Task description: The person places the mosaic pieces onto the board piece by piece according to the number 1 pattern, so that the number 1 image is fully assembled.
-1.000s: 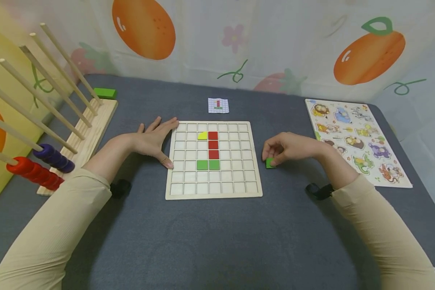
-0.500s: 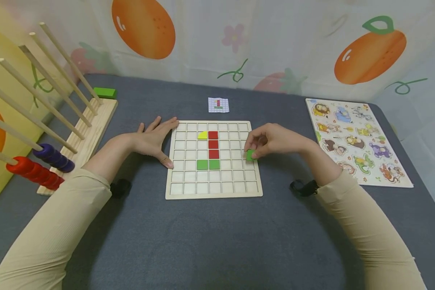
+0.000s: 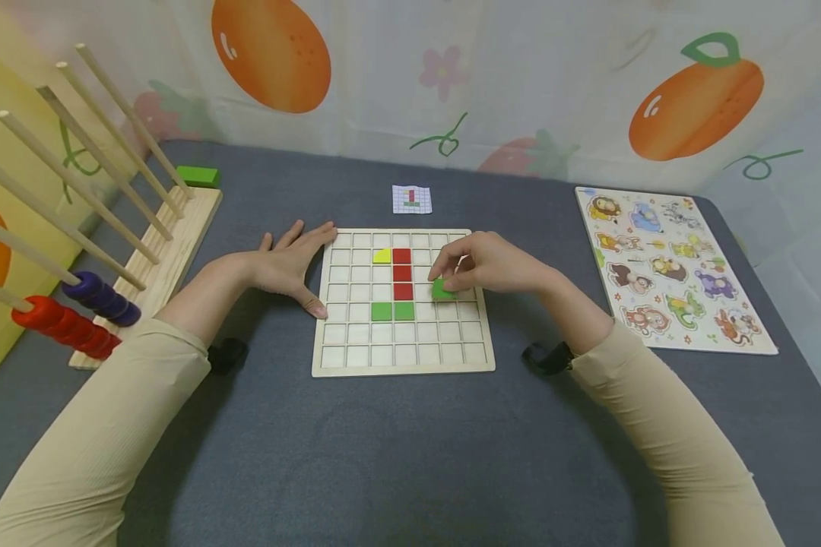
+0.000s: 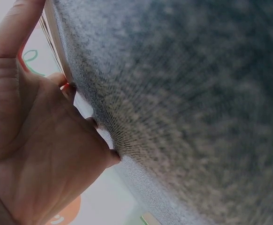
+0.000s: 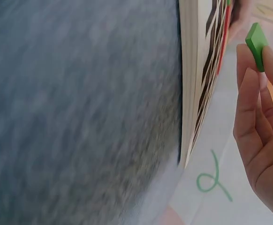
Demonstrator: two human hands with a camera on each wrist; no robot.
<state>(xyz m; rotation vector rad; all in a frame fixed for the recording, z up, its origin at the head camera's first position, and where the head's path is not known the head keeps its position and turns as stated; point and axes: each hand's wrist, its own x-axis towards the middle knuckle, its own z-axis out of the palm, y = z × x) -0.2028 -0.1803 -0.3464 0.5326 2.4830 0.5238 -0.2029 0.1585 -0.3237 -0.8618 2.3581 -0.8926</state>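
Observation:
A pale wooden grid board (image 3: 404, 372) lies on the dark cloth in the head view. Set in its cells are a column of red square tiles (image 3: 402, 273), a yellow tile (image 3: 382, 257) with a slanted corner left of the top red one, and two green square tiles (image 3: 381, 311) at the column's foot. My right hand (image 3: 496, 262) pinches another green square tile (image 5: 256, 46) between thumb and fingers, above the board's right part. With spread fingers, my left hand (image 3: 280, 266) rests against the board's left edge, thumb (image 3: 312, 304) on the frame.
Behind the board lies a small card (image 3: 412, 199) printed with a coloured grid pattern. A wooden peg rack (image 3: 171, 258) with red and blue beads stands at left, a green block (image 3: 198, 176) behind it. An animal puzzle board (image 3: 670, 266) lies at right.
The right hand has carried the green tile leftward, from the cloth beside the board to over its right columns. The left hand has stayed in place.

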